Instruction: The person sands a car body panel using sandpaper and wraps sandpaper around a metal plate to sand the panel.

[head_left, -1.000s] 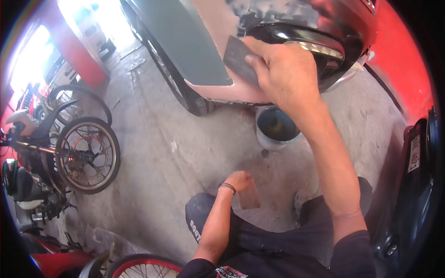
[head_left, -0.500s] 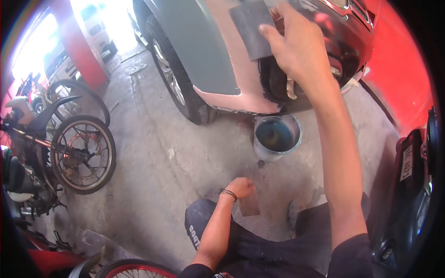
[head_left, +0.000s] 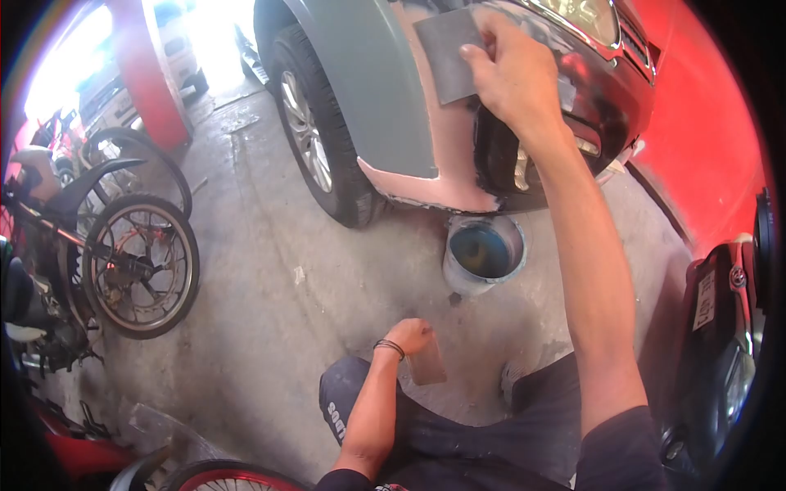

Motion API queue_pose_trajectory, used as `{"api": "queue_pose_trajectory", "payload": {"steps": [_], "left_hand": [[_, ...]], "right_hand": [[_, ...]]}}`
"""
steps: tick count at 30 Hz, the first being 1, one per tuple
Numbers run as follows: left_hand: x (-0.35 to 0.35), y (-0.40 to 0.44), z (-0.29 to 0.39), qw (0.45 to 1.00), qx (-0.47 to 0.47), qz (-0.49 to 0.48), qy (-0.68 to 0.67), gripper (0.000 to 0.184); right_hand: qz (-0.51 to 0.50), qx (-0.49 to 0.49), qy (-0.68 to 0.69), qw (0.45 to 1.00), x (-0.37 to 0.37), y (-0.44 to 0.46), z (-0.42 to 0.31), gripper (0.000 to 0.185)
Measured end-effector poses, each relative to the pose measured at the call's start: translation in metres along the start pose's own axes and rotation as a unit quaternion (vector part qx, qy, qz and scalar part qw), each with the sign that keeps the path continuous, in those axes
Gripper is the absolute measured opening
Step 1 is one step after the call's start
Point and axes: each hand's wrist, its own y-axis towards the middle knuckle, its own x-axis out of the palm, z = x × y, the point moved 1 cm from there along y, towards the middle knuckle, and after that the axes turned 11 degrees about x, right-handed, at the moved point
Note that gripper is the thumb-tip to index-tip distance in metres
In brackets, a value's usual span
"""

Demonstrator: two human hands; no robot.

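Grip: my right hand point(head_left: 520, 74) pinched one grey sheet point(head_left: 444, 59) by its edge, the best hold; it seemed light, bendable. My left hand point(head_left: 408, 335) held one brownish sheet point(head_left: 426, 367).

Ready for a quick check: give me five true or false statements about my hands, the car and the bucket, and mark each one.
1. The right hand holds a dark gray rectangular sheet. True.
2. The left hand is empty. False: it holds a brownish rectangular sheet.
3. The bucket hangs from the car. False: it stands on the concrete floor.
4. A pink patch borders the car's gray area. True.
5. Both wrists are bare. False: dark bands circle the left wrist.
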Motion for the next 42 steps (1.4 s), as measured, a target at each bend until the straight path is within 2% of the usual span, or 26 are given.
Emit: {"api": "queue_pose_trajectory", "payload": {"steps": [3, 5, 7, 11, 13, 19, 21, 25, 28, 30, 33, 36, 40, 42], "left_hand": [[-0.002, 0.0, -0.003, 1.0, -0.009, -0.025, -0.001, 0.036], [-0.003, 0.0, -0.002, 1.0, -0.008, -0.017, 0.002, 0.035], [0.0, -0.001, -0.003, 1.0, -0.004, -0.013, 0.009, 0.033], [0.004, -0.002, -0.006, 1.0, -0.001, -0.003, -0.016, 0.034], [0.0, 0.001, -0.006, 1.0, -0.003, -0.002, -0.027, 0.036], [-0.002, -0.001, 0.002, 1.0, -0.005, 0.0, -0.002, 0.035], [-0.003, -0.001, 0.004, 1.0, -0.019, 0.019, -0.014, 0.032], [-0.008, -0.005, -0.001, 1.0, -0.017, 0.017, 0.002, 0.032], [-0.003, -0.005, -0.006, 1.0, -0.027, -0.006, -0.001, 0.034], [-0.002, -0.004, -0.002, 0.999, -0.03, 0.013, -0.016, 0.032], [-0.002, -0.004, -0.004, 0.999, -0.035, 0.007, 0.005, 0.031], [-0.006, -0.009, -0.011, 0.998, -0.047, 0.026, -0.024, 0.031], [0.0, -0.015, -0.013, 0.998, -0.059, -0.002, -0.014, 0.035], [0.004, -0.013, -0.011, 0.999, -0.041, 0.024, -0.022, 0.031]], "right_hand": [[0.023, 0.01, -0.017, 1.0, 0.008, -0.001, -0.001, 0.027], [0.04, -0.038, 0.019, 0.998, 0.01, -0.002, -0.011, 0.027], [0.021, -0.035, -0.016, 0.999, -0.01, 0.011, -0.016, 0.028], [0.022, 0.034, 0.07, 0.997, -0.022, 0.044, -0.023, 0.02], [0.081, -0.017, -0.017, 0.996, -0.005, 0.051, -0.03, 0.021], [0.042, -0.018, 0.012, 0.999, -0.017, 0.062, -0.033, 0.023], [0.078, -0.074, -0.005, 0.994, -0.009, 0.063, -0.03, 0.023], [0.041, -0.048, 0.037, 0.997, -0.01, 0.07, -0.029, 0.023], [0.086, -0.067, -0.015, 0.994, -0.007, 0.07, -0.03, 0.023], [0.011, -0.039, -0.011, 0.999, -0.014, 0.078, -0.029, 0.024], [0.004, -0.025, -0.016, 1.0, -0.024, 0.077, -0.032, 0.024], [0.058, -0.094, 0.006, 0.994, -0.009, 0.082, -0.029, 0.023], [0.011, -0.082, -0.038, 0.996, -0.013, 0.091, -0.028, 0.023], [0.072, -0.143, -0.088, 0.983, -0.004, 0.091, -0.031, 0.023]]}}
